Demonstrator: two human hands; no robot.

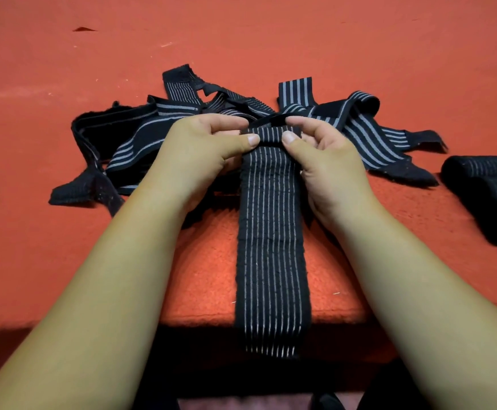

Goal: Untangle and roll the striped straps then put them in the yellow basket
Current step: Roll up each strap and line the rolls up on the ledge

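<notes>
Hands pinch the far end of one striped strap [272, 232] at frame centre: left hand [211, 149] and right hand [321, 155] fingers clamped on it. Soft, light, floppy elastic; best gripped at that end edge to start rolling.

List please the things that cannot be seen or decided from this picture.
Head view only:
- Yellow basket: not in the frame.
- Rolled straps: cut off by the right edge, so their count is unclear.
- Tangled pile: the straps overlap and both hands cover its middle, so their count is unclear.
- Long strap: its far end is hidden under the left hand and right hand.
</notes>
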